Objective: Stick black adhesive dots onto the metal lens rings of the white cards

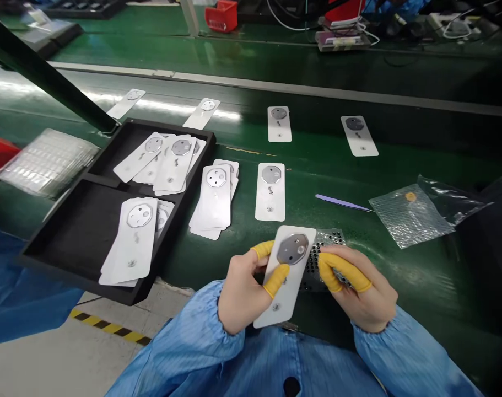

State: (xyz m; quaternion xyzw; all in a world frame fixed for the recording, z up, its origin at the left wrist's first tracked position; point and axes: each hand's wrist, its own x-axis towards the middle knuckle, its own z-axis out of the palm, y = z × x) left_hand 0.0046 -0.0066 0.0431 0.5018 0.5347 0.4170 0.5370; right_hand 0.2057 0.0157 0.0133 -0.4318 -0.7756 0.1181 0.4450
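My left hand (251, 292), with yellow finger cots on thumb and finger, grips a white phone back cover (281, 295) by its left side. The cover is tilted above the bench and carries a grey octagonal camera plate with small holes. My right hand (358, 281), also in yellow finger cots, is pinched just right of the cover; whatever it may hold is hidden. Behind and below it lies a clear sheet with rows of small black dots (331, 238), partly covered by the hand and the cover.
One cover (270, 193) lies ahead, beside a small stack (215, 201). A black divided tray (77, 220) at left holds more covers. Several covers lie farther back on the green bench (317, 165). Purple tweezers (342, 203) and a bubble-wrap pouch (416, 218) lie at right.
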